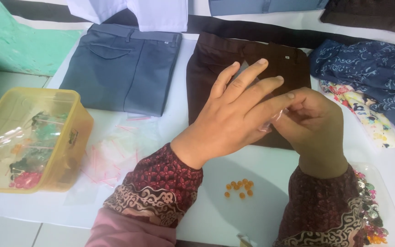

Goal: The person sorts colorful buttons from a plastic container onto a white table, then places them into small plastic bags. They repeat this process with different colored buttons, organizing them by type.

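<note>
My left hand point(234, 116) and my right hand point(316, 126) meet above the white table, both pinching a small clear plastic bag point(270, 122) that is mostly hidden between the fingers. The left fingers are spread, the right ones curled on the bag. Below the hands lies a small cluster of orange beads point(239, 188) on the table. Both wrists wear dark red patterned sleeves.
A yellow plastic box point(72, 151) with bagged beads stands at the left, with a pile of small clear bags point(115, 153) beside it. Folded grey trousers point(124, 68), brown trousers point(206, 73) and blue patterned cloth point(371, 73) lie behind. A clear tray of mixed beads point(372, 215) sits at right.
</note>
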